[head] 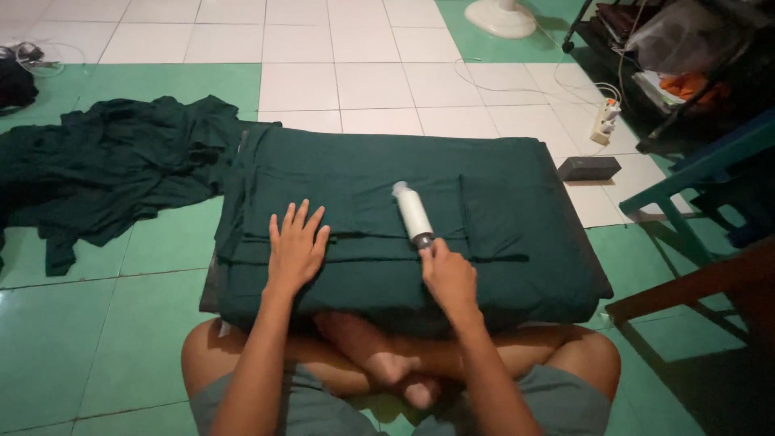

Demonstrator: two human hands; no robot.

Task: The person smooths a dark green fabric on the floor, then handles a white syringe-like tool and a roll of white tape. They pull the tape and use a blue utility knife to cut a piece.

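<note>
- The person sits cross-legged on the floor with a low table [593,270] over the lap, covered in folded dark green fabric [500,210].
- Right hand [449,276] is clenched around the dark handle of a white lint roller [412,212], which lies on the fabric near the middle, pointing away to the far side.
- Left hand [295,246] lies flat on the cloth to the left, fingers spread and released, gripping nothing.
- Risk: the top layers have loose folded edges right by the roller, so a sticky roll could probably lift or bunch a layer if the flat hand isn't pinning close enough.
- The stack overhangs the near edge, so a hard push might drag it off.
- Another pile of green cloth [113,165] sits on the floor to the far left, well apart.
</note>
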